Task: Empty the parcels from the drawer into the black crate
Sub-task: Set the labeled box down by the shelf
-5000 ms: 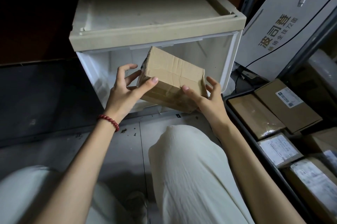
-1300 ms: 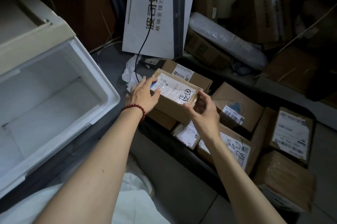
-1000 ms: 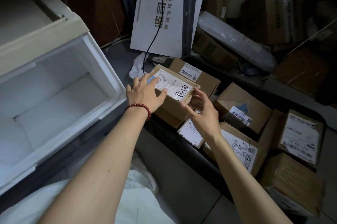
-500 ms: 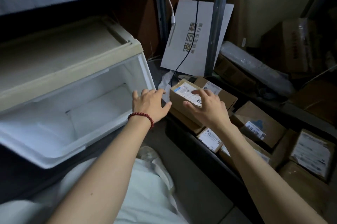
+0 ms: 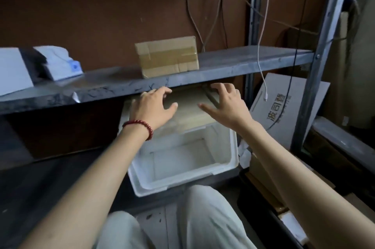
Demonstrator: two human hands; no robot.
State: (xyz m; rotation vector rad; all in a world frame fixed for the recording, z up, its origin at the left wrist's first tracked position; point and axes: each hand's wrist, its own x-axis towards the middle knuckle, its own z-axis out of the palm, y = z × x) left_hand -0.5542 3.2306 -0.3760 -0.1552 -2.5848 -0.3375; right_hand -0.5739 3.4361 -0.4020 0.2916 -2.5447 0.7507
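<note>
Head view: left hand and right hand, fingers spread, holding nothing, over beige cabinet top; drawer pulled out below.

Both arms stretched forward, forearms bare. The left hand is palm down, fingers spread and slightly bent, holding nothing; red bead bracelet on its wrist. The right hand is level with it, palm down, fingers splayed, also holding nothing.

Matt white plastic drawer, cardboard parcel
</note>
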